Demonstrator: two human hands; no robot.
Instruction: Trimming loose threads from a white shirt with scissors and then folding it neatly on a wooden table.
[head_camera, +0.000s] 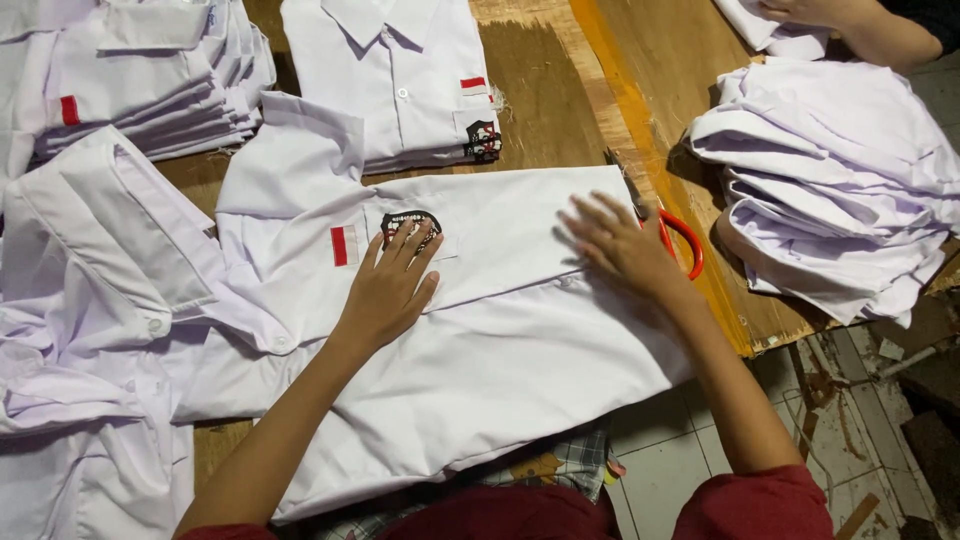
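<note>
Pressing flat on a white shirt (480, 340) spread over the wooden tabletop (560, 90): left hand (388, 290) on the chest badge, right hand (625, 250) near the shirt's edge, fingers spread wide, holding nothing. Red-handled scissors (685, 240) just beside the shirt.

We see even, bright light on the white shirt (520, 340). Soft shadows fall beside it. Its far edges blur slightly.
</note>
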